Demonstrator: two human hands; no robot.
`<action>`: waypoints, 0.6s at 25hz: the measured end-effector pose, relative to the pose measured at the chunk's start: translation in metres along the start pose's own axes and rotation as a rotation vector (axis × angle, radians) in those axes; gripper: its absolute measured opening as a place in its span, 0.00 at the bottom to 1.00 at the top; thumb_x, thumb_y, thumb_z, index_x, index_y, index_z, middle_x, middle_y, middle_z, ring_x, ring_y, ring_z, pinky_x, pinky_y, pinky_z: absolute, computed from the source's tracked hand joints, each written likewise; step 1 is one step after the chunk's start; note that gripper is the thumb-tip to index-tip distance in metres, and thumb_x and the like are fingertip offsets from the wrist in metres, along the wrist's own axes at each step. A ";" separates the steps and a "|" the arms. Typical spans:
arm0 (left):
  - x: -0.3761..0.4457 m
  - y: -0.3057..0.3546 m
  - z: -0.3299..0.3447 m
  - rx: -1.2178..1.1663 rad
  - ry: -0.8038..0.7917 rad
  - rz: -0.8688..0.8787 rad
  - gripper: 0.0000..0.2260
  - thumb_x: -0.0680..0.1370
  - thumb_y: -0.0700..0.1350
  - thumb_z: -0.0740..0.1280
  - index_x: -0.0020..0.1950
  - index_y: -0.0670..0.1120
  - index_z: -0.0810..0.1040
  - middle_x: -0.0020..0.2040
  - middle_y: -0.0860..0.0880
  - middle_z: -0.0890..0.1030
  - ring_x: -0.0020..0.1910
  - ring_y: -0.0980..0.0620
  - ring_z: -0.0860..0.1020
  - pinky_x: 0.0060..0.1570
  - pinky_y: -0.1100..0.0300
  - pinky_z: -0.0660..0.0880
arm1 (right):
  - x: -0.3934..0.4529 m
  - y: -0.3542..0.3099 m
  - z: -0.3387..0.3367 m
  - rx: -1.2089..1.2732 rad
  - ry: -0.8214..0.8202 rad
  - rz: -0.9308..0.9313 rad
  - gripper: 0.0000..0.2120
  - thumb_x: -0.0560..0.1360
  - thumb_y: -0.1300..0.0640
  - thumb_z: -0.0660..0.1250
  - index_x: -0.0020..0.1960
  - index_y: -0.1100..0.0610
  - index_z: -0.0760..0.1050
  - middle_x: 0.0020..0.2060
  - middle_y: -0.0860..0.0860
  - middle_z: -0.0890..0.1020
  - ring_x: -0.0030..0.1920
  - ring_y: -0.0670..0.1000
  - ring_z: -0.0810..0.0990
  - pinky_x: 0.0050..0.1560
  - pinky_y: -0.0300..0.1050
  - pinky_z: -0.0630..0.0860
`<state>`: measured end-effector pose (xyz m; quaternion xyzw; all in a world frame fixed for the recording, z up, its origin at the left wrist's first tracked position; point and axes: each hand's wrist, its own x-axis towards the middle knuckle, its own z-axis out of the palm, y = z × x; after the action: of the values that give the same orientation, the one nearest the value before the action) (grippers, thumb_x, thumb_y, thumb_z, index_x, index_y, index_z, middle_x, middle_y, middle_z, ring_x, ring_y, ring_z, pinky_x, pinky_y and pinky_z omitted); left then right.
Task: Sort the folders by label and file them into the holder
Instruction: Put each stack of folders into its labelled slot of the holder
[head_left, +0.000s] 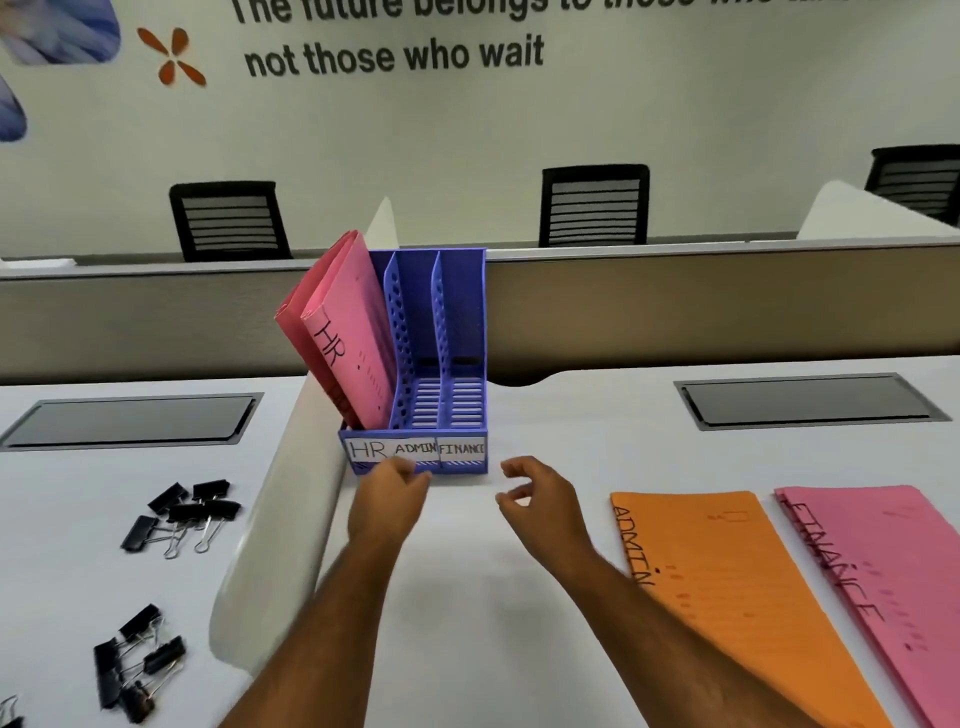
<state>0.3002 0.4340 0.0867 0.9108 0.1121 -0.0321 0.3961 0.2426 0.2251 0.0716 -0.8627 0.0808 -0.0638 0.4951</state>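
The blue holder (441, 364) stands on the white table (467, 597), pink HR folders (353, 332) leaning in its left slot. The left hand (389, 493) touches its near edge, fingers loosely curled; the right hand (540, 499) hovers nearby, empty. The orange ADMIN folder (727, 582) and pink FINANCE folders (883, 571) lie right.

The holder (441, 364) looks like matt blue moulded plastic, its dividers perforated, with white paper labels (415, 449) on the front. The folders (pink (353, 338), orange (727, 582), pink (883, 571)) look like thin matt card. The binder clips (182, 514) are black with shiny wire handles. The worktop (467, 597) is smooth, matt white.
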 end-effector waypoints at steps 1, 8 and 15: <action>-0.017 0.003 0.013 -0.014 -0.048 0.036 0.11 0.79 0.50 0.74 0.59 0.48 0.85 0.54 0.50 0.87 0.53 0.48 0.84 0.58 0.52 0.81 | -0.012 0.009 -0.013 -0.013 0.012 0.020 0.18 0.77 0.57 0.75 0.65 0.47 0.78 0.60 0.42 0.82 0.50 0.42 0.84 0.48 0.34 0.80; -0.119 0.035 0.116 -0.014 -0.307 0.146 0.12 0.81 0.50 0.74 0.63 0.49 0.84 0.58 0.53 0.85 0.54 0.54 0.83 0.57 0.60 0.79 | -0.092 0.083 -0.106 -0.060 0.071 0.111 0.18 0.76 0.58 0.75 0.64 0.48 0.79 0.58 0.42 0.82 0.49 0.43 0.83 0.50 0.41 0.81; -0.186 0.049 0.196 -0.042 -0.456 0.050 0.17 0.80 0.48 0.75 0.68 0.45 0.82 0.63 0.47 0.84 0.61 0.50 0.82 0.64 0.55 0.80 | -0.140 0.154 -0.178 -0.213 -0.012 0.218 0.24 0.75 0.53 0.77 0.69 0.47 0.76 0.62 0.44 0.80 0.58 0.46 0.80 0.54 0.41 0.79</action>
<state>0.1369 0.2252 0.0151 0.8740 -0.0022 -0.2252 0.4306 0.0598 0.0270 0.0232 -0.8969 0.1772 0.0041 0.4052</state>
